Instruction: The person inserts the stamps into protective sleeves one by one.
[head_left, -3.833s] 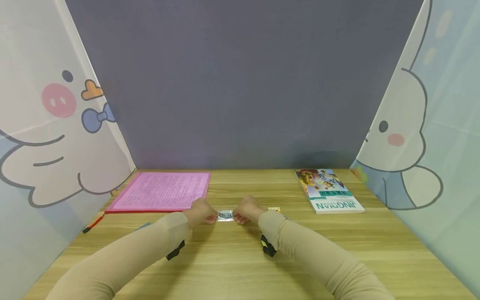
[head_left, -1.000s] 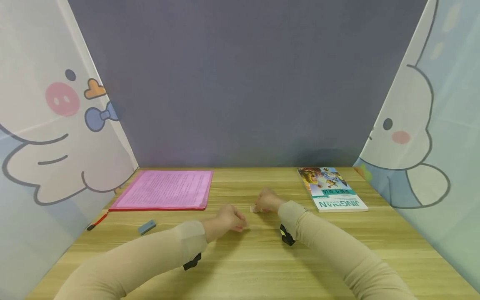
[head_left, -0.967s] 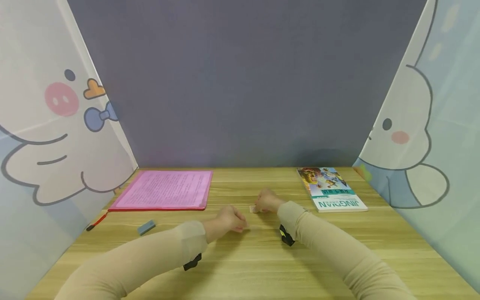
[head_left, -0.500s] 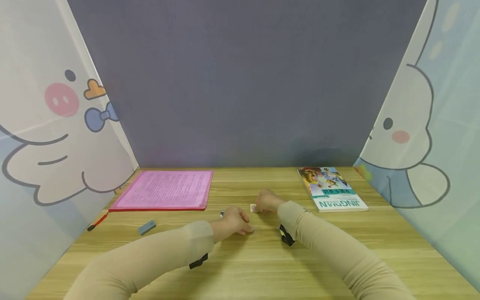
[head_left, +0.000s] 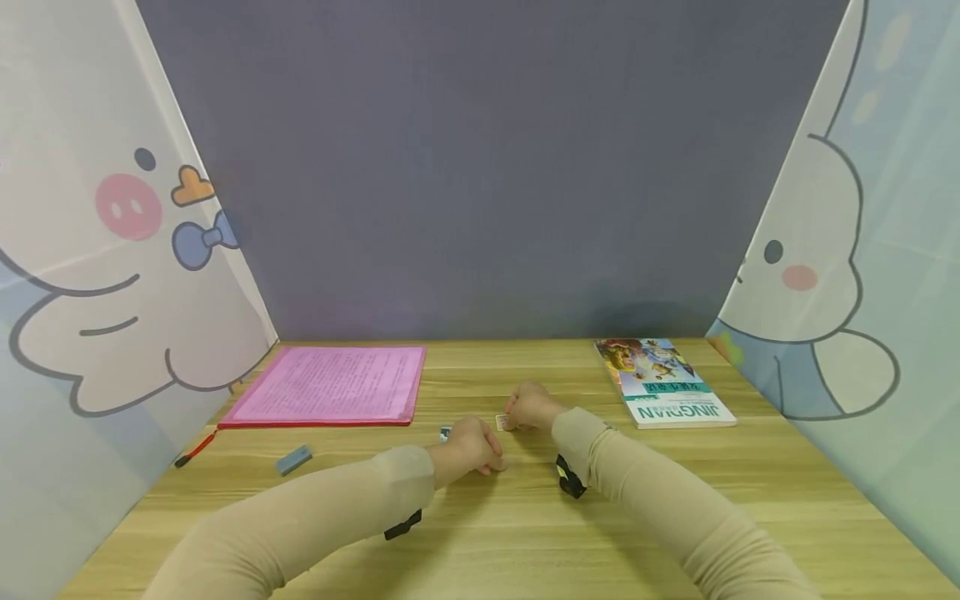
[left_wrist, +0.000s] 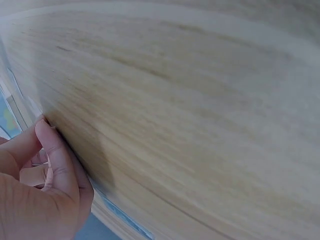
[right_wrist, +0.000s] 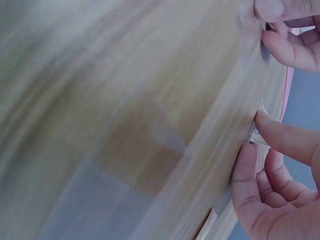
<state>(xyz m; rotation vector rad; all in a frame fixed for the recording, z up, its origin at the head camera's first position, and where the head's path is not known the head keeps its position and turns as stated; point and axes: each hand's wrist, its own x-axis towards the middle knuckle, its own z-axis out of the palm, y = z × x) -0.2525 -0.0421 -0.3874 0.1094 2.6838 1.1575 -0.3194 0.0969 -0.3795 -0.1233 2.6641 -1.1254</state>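
The left hand point(head_left: 471, 444), fingers curled, had slid right toward the right hand point(head_left: 529, 408) at frame centre. The right hand pinched a small card point(head_left: 501, 422); what the left held could not be told.

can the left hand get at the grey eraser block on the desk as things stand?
Probably yes. The grey eraser block lies alone on bare desk, to the left of the left hand, with nothing between them. But that hand seems to be pinching a small packet, which it may need to put down first.
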